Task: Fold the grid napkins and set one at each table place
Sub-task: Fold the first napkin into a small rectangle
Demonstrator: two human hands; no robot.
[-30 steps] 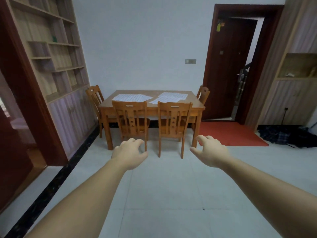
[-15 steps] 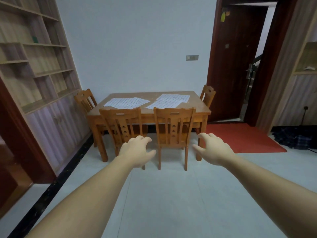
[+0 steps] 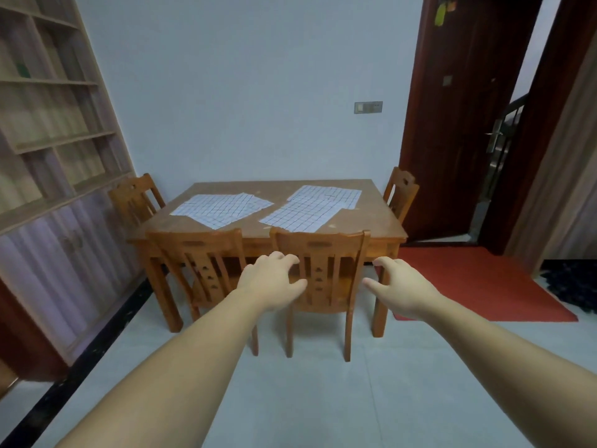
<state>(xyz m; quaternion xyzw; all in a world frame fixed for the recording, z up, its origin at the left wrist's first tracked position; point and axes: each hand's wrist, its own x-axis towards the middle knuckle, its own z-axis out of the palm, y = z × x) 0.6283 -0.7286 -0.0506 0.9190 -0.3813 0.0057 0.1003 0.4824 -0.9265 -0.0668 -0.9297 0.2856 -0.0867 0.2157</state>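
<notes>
Both arms are stretched forward over the pale floor (image 3: 323, 399), palms down. The left hand (image 3: 269, 284) is held empty with its fingers loosely curled, seen in front of the back of the near right chair (image 3: 319, 276). The right hand (image 3: 400, 291) is likewise empty, fingers spread and half bent, seen against the table's near right leg and the edge of the red mat (image 3: 478, 282). Neither hand can be seen to touch anything — both are in the air, short of the furniture.

The grid napkins are laid flat and unfolded on the wooden table (image 3: 277, 197), in two overlapping groups: a left group (image 3: 221, 206) and a right group (image 3: 311, 206), well apart from both hands. How many sheets lie in each group cannot be told.

Four chairs are drawn up to the table: the near left chair (image 3: 200, 270) and the near right one side by side at the front edge, one at the left end (image 3: 135, 197) and one at the right end (image 3: 400, 192). Shelving (image 3: 48, 124) is set along the left wall, and a dark door (image 3: 462, 108) is seen standing open at the right — the mat lies before it.
</notes>
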